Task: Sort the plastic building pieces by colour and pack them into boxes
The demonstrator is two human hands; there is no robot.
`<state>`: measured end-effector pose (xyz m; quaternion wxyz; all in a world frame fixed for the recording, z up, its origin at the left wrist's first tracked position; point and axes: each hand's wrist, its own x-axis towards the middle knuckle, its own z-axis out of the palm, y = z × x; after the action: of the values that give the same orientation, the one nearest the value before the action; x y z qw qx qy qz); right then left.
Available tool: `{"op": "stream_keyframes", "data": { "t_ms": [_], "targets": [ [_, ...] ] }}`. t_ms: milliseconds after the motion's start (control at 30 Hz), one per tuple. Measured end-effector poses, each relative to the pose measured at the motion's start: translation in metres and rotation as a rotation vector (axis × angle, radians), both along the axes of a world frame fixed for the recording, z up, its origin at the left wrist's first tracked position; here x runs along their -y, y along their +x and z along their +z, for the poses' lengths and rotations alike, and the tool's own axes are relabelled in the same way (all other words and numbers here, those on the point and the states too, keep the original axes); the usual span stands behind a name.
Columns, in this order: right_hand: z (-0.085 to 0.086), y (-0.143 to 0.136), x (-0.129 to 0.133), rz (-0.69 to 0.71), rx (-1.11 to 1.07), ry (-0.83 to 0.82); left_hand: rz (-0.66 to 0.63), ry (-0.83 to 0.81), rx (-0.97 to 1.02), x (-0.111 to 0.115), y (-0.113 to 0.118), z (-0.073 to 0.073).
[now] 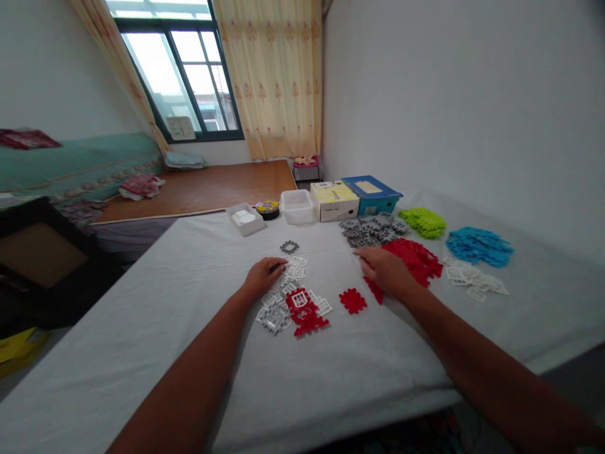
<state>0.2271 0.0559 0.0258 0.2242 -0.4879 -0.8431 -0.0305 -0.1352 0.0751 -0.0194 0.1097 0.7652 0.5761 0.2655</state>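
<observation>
My left hand, fingers curled together, rests at the left edge of a loose heap of white window-shaped plastic pieces. What its fingertips pinch, if anything, is too small to make out. Beside this heap lie red interlocking tiles and light grey pieces. My right hand is at the left side of a pile of red tiles, index finger stretched out and thumb apart from it. A red piece shows under that hand. One red square tile lies flat between my hands.
Piles of dark grey tiles, green tiles, blue tiles and white frames lie to the right. A single grey tile, white box, round tin, clear container and cardboard boxes stand farther back.
</observation>
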Motion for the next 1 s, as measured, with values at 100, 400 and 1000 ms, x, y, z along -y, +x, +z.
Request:
{"op": "stream_keyframes", "data": {
  "t_ms": [100, 400, 1000],
  "targets": [
    [0.0, 0.067, 0.005, -0.2, -0.084, 0.068, 0.0, 0.003, 0.001, 0.0, 0.0, -0.001],
    [-0.036, 0.207, 0.037, -0.6, -0.011, -0.07, 0.004, 0.011, -0.026, -0.003, -0.003, -0.003],
    [0.008, -0.063, 0.069, 0.646, 0.163, -0.046, -0.005, 0.013, -0.003, 0.0, -0.001, -0.002]
  ]
}}
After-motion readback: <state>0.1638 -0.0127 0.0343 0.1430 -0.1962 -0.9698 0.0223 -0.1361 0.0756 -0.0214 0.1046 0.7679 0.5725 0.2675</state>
